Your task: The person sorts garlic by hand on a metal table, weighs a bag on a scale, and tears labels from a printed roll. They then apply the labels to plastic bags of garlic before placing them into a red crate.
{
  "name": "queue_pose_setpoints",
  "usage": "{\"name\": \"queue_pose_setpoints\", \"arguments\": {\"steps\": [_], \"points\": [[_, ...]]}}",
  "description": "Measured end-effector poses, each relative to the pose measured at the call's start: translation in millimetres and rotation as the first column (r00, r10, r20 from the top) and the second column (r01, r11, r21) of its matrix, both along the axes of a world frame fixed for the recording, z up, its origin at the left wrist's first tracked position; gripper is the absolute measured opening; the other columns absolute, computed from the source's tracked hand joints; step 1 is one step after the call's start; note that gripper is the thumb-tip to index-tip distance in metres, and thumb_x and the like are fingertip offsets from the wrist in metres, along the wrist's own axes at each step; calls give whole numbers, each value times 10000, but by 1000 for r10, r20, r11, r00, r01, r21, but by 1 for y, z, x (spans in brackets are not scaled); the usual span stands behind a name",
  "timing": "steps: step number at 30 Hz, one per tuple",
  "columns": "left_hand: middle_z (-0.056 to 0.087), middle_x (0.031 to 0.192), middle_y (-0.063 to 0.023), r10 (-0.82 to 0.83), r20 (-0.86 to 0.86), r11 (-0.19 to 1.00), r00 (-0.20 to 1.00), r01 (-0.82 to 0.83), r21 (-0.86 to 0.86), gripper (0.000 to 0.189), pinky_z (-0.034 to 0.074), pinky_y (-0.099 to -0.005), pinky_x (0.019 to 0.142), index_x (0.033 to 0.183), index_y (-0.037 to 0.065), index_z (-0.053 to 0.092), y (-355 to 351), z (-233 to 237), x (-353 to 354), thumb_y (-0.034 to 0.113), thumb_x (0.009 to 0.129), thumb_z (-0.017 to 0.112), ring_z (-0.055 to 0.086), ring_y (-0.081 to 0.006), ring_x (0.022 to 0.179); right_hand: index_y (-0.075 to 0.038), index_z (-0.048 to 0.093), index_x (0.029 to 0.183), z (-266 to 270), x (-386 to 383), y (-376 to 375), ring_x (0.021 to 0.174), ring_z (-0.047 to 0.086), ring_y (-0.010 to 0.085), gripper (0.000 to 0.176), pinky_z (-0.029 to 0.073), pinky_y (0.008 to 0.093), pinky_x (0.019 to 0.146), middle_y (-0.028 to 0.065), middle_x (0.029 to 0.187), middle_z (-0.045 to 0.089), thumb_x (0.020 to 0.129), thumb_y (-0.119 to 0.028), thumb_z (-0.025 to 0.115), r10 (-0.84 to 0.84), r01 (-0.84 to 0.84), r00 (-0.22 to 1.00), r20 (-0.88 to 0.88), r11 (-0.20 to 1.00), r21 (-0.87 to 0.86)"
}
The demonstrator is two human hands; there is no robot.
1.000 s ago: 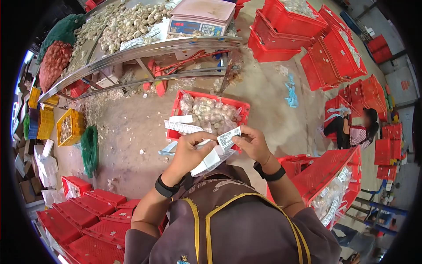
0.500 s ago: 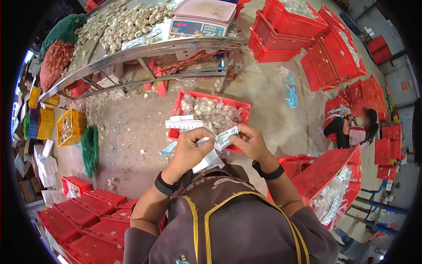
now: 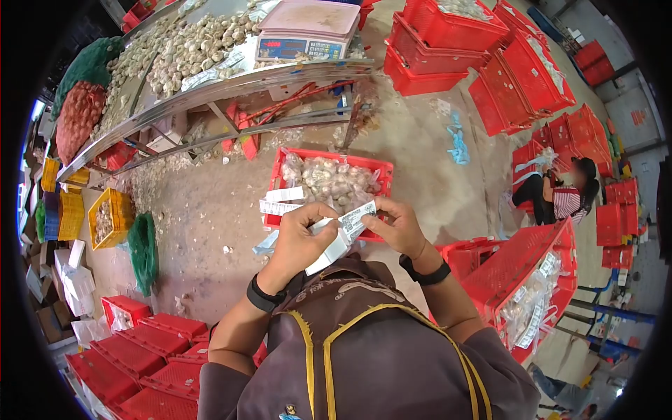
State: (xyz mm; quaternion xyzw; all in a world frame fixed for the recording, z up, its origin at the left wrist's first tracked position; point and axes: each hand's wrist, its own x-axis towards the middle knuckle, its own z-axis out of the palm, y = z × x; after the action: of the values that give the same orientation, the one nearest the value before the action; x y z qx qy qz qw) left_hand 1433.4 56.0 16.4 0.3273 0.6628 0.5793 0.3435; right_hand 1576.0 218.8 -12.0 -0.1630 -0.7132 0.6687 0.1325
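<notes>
A strip of white printed labels (image 3: 355, 216) stretches between my two hands. My left hand (image 3: 305, 238) pinches its folded white part, which hangs down toward my apron. The fingers of my right hand (image 3: 396, 225) are closed on the printed end. Just beyond my hands, a red crate (image 3: 389, 180) on the floor holds clear bags of garlic (image 3: 329, 178). More white label strips (image 3: 281, 201) lie over the crate's left edge, beside my left hand.
A metal table (image 3: 231, 78) with loose garlic and a scale (image 3: 302, 47) stands ahead. Red crates (image 3: 437, 49) are stacked at the right, others (image 3: 133, 357) at the lower left. A person (image 3: 563, 194) sits at the right. A yellow crate (image 3: 112, 218) is at the left.
The printed label between my hands has turned and shows more of its length. The view has shifted slightly. Both hands keep their grip.
</notes>
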Motion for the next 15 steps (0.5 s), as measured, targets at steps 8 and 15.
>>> {"name": "queue_pose_setpoints", "arguments": {"steps": [8,15], "points": [[654,779,-42,-27,15,999,1000,27,-17,77,461,-229,670,865,-32,635,3,5,-3,-3,799,610,578,-66,738,16,653,933,-3,-4,3,791,589,90,129,475,260,733,59,836,658,842,-70,622,3,-4,1000,-25,999,-44],[659,786,-38,-45,-11,999,999,45,-12,74,467,-236,683,859,-24,641,8,6,-7,10,797,619,581,-72,743,11,632,1000,-2,-9,3,896,607,144,172,485,294,807,74,1000,638,832,-25,617,-38,34,998,-41,994,-107]]}}
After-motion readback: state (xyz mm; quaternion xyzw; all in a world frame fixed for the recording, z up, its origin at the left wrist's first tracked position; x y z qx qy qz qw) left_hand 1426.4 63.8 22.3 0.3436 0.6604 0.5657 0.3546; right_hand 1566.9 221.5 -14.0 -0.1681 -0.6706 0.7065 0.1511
